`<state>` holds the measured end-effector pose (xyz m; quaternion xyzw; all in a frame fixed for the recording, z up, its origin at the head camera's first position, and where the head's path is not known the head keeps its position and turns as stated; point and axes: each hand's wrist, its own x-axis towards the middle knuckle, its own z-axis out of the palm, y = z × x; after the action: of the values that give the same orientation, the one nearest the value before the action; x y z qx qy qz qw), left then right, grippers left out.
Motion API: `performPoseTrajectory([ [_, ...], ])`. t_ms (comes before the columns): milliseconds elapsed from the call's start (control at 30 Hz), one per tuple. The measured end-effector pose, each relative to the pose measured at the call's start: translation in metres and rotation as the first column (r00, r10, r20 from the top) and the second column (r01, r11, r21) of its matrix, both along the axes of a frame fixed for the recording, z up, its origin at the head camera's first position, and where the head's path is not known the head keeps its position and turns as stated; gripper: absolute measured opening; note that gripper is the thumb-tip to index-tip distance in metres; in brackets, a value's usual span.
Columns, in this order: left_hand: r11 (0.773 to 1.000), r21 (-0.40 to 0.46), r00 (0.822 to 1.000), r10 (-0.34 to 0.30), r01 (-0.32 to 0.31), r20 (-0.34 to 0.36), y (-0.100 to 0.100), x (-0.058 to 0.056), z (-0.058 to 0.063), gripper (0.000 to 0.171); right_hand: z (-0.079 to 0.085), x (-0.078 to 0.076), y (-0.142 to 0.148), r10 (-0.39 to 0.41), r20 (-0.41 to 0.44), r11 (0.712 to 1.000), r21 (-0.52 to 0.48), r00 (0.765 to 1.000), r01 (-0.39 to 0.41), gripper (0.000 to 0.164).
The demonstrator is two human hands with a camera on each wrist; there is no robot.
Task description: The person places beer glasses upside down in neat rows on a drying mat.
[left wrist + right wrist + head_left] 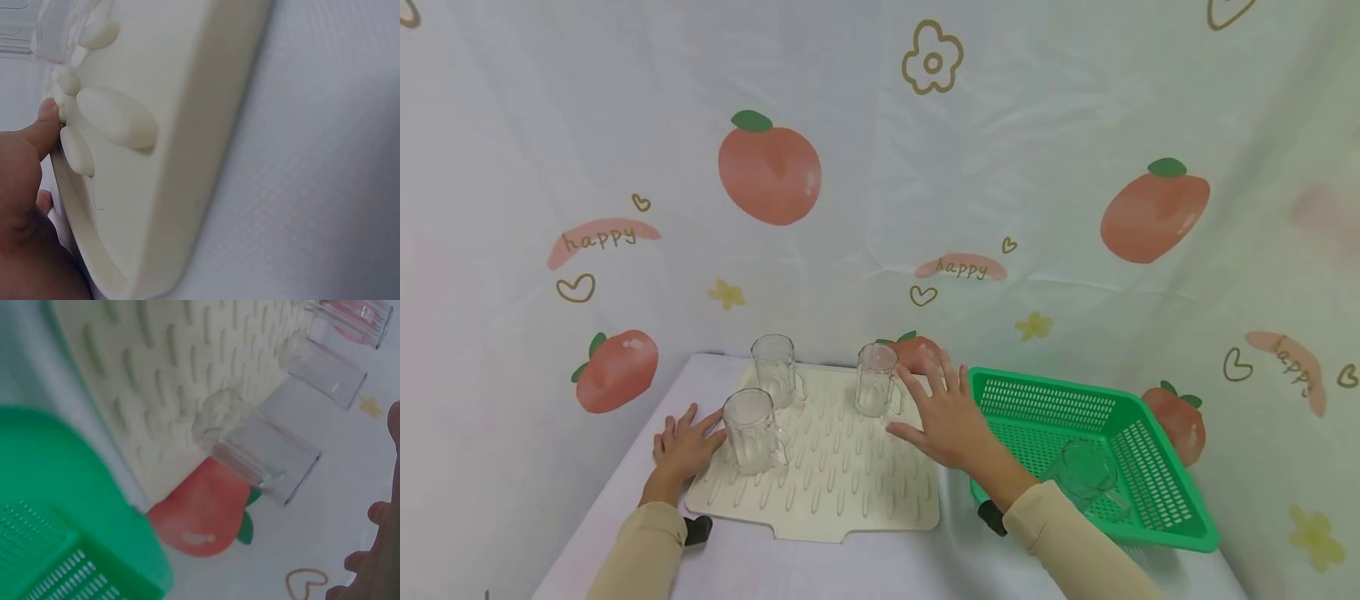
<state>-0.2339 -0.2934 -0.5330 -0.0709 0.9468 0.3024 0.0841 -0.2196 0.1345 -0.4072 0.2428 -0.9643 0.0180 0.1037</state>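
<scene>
Three clear glass mugs stand upright on a cream ribbed drying mat point(842, 500): a front-left mug point(751, 442), a back-left mug point(775, 375) and a back-right mug point(874, 387). At the mat's left edge rests my left hand point(687, 448), fingers spread and loosely straight; its thumb point(47, 119) touches the rim in the left wrist view. My right hand point(951, 421) hovers beside the back-right mug, its fingers extended and apart with nothing in them. The right wrist view shows a gap between this hand point(381, 544) and the nearest mug point(269, 450).
A green plastic basket point(1195, 492) sits on the right of the white-covered table point(737, 575), with another glass mug point(1086, 471) lying in it. Behind the table hangs a white curtain point(865, 167) printed with red fruit, right up against the mat's back edge.
</scene>
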Motion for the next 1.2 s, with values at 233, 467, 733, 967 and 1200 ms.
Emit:
performPoseTrajectory([
  [233,1.000,-0.006,1.000,0.002,-0.002,0.006,0.000,-0.001,-0.001,0.058,0.003,0.000,0.032,-0.057,0.020,0.998,-0.016,0.998,0.058,0.089],
  [467,1.000,0.000,1.000,0.002,-0.002,0.004,-0.001,-0.001,-0.003,0.059,0.007,0.004,0.069,-0.119,0.042,0.992,-0.034,0.992,0.120,0.086],
  [733,1.000,-0.002,1.000,0.008,-0.008,-0.002,-0.001,-0.001,-0.004,0.059,0.009,0.008,0.111,-0.167,0.101,0.982,-0.067,0.981,0.174,0.086],
  [967,1.000,-0.002,1.000,0.000,0.000,-0.010,-0.002,-0.004,-0.005,0.060,0.015,0.016,0.147,-0.183,0.166,0.977,-0.082,0.969,0.199,0.088],
  [1200,1.000,-0.005,1.000,0.002,-0.002,-0.004,-0.002,-0.003,-0.005,0.059,0.014,0.025,0.178,-0.173,0.168,0.981,-0.060,0.970,0.185,0.093],
])
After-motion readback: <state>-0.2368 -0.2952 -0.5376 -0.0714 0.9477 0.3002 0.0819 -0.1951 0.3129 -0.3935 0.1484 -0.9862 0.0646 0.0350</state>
